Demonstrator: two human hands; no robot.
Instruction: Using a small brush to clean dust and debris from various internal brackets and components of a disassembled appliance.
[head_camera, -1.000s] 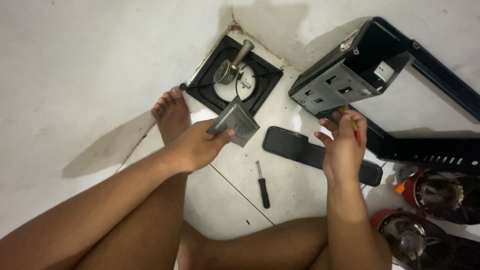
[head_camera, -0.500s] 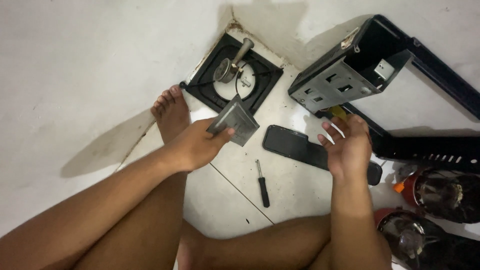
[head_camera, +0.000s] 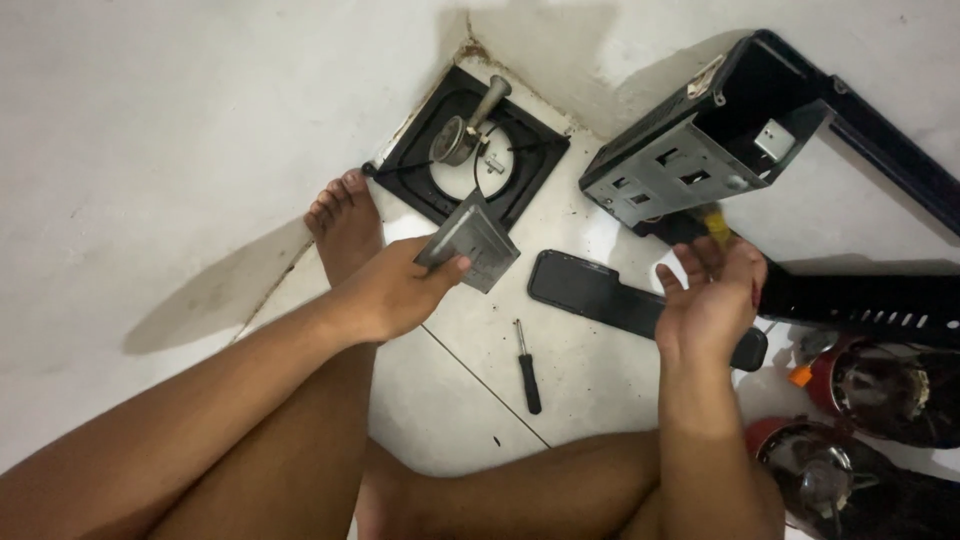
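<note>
Standing over the person on the white tiled floor, I take the small black-handled screwdriver (head_camera: 525, 362) lying on the tiles as my marker. Up and to the left of it, the left hand (head_camera: 395, 290) is closed on a grey square metal plate (head_camera: 470, 243), thumb on top, holding it tilted just clear of the floor. Beyond the plate sits a black square burner frame (head_camera: 430, 175) with a metal pipe across it, in the corner, next to a bare foot (head_camera: 345, 225).

To the right of the screwdriver the right hand (head_camera: 715, 295) is spread, palm up and fingers loosely curled; I see nothing in it, though a tiny part could escape me. It hangs over a long flat black panel (head_camera: 590, 288), just below a grey slotted metal housing (head_camera: 665, 175).

It looks like a stove being taken apart, with the plate just freed. A next move would need a bare patch of floor for the plate, or the screwdriver picked up.

A second ago the right hand was higher, fingers pinched together by the housing; it has since dropped and opened. The left hand has barely moved.
</note>
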